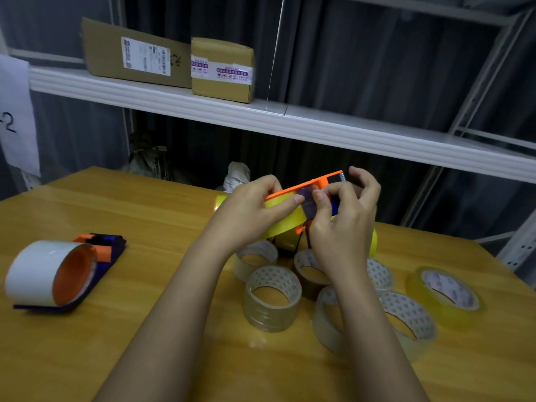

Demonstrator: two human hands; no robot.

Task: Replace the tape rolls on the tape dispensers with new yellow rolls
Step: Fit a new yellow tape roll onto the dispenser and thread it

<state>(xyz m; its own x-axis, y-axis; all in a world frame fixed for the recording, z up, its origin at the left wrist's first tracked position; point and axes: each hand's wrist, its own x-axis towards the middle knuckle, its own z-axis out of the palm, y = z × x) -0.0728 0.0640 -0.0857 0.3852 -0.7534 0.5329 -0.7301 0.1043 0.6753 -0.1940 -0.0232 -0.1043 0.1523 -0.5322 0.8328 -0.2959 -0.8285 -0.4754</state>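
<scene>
I hold an orange tape dispenser (316, 182) above the table, with a yellow tape roll (285, 220) mounted on it. My left hand (246, 211) grips the roll and dispenser body from the left. My right hand (343, 219) pinches the loose tape end near the toothed cutter at the dispenser's front. A second dispenser (98, 250), orange and dark blue, lies at the left with a white-looking roll (43, 271) on it. Another yellow roll (446, 297) lies flat at the right.
Several clear and brownish tape rolls (272, 297) lie on the wooden table (145, 329) under my hands. A white metal shelf (261, 114) runs behind the table with two cardboard boxes (222, 69) on it. A white paper sheet (17, 117) hangs at the left.
</scene>
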